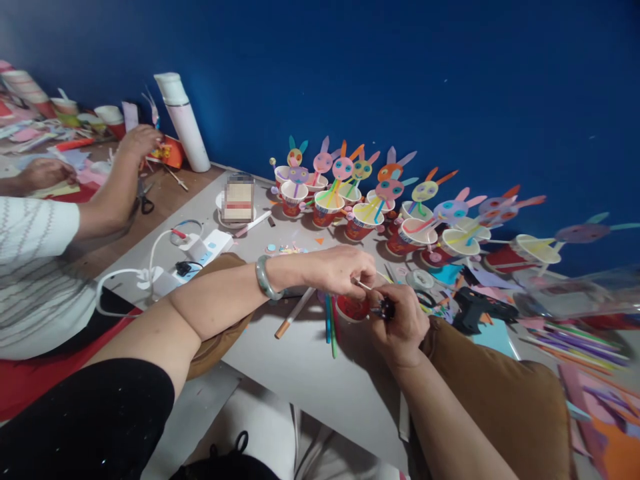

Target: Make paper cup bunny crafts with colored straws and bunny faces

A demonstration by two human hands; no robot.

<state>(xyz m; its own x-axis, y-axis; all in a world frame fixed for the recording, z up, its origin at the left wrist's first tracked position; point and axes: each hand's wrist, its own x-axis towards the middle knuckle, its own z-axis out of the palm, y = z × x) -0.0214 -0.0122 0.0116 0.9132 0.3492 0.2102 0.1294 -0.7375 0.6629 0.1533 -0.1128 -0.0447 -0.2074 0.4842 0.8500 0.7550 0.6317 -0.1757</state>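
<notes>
My left hand, with a bangle on its wrist, is closed in a pinch on a thin white stick above a red paper cup. Close on its right, my right hand is wrapped around a small dark object, mostly hidden by the fingers, so its kind is unclear. The two hands nearly meet over the cup. Blue and green straws lie beside the cup. Left of them is a white stick with a brown end.
Paper-cup figures with long-eared faces stand along the blue wall. A black glue gun and colored straws lie at right. A power strip with cables sits at left. Beyond it, a co-worker's hands work near scissors.
</notes>
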